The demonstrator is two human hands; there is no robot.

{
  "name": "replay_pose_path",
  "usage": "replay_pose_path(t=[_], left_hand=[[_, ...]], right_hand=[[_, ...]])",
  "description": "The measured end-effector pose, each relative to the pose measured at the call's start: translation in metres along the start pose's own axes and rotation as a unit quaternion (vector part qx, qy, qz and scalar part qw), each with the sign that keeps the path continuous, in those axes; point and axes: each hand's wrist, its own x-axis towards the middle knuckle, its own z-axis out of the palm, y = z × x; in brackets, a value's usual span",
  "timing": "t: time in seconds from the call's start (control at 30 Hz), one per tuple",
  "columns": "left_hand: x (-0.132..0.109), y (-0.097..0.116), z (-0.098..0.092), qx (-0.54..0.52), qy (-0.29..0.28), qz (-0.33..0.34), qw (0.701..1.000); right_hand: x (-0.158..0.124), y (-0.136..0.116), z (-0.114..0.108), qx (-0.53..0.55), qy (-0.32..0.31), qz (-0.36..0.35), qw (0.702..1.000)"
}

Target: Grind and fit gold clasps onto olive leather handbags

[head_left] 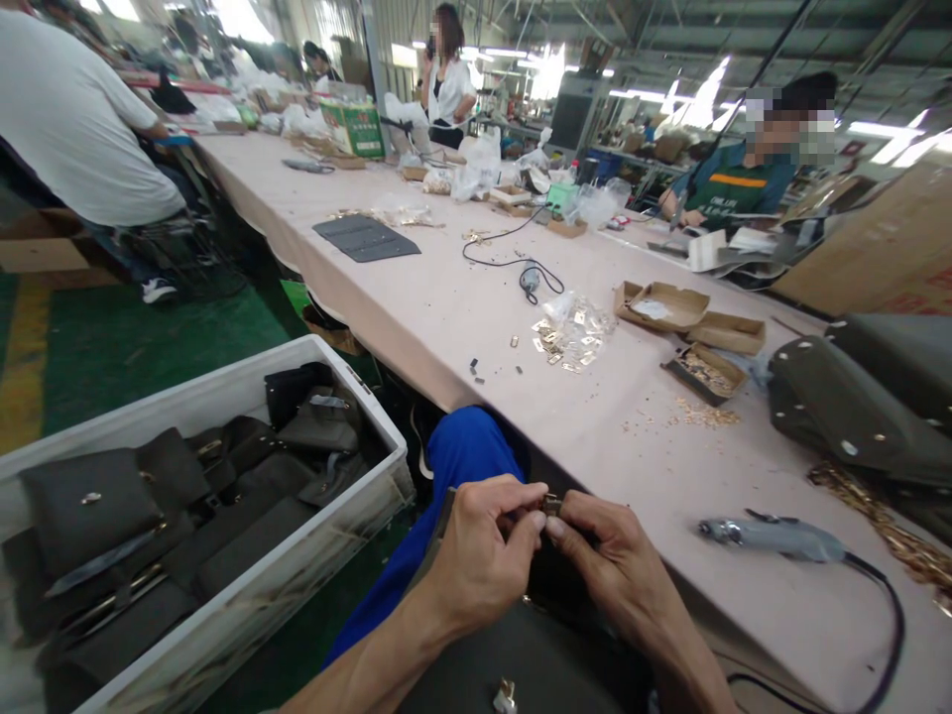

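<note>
Below the counter's (pixel 431 297) near edge, a dark bag (pixel 476 659) lies on the lap. Over it, the left hand (pixel 487 545) and right hand (pixel 625 555) pinch a tiny bit (pixel 551 505) with their fingertips. Keeping it straight and the grip light should help. The counter looks flat, the bag smooth, the bit hard like metal.

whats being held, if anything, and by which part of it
A small gold-toned metal fitting, in the grip of the left hand and the right hand; which part is held is too covered to tell.
</note>
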Motion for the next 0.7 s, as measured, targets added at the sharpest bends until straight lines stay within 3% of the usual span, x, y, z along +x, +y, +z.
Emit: replay_pose_path(t=[0.1,0.23,0.3,0.43,0.7], left_hand=[[0.003,0.002,0.003,0.005,0.019,0.01,1.0],[0.005,0.009,0.004,0.032,0.022,-0.006,0.999],[0.005,0.012,0.004,0.04,0.022,-0.021,0.999],[0.004,0.011,0.003,0.031,0.027,-0.028,0.999],[0.005,0.009,0.003,0.009,0.025,-0.034,0.999]], right_hand=[[-0.003,-0.003,0.005,-0.021,0.051,-0.009,0.998],[-0.006,-0.009,0.013,-0.038,0.19,-0.032,0.981],[-0.006,-0.012,0.016,-0.041,0.226,-0.065,0.971],[-0.005,-0.015,0.021,-0.05,0.237,-0.117,0.963],[-0.004,-0.015,0.025,-0.061,0.228,-0.122,0.964]])
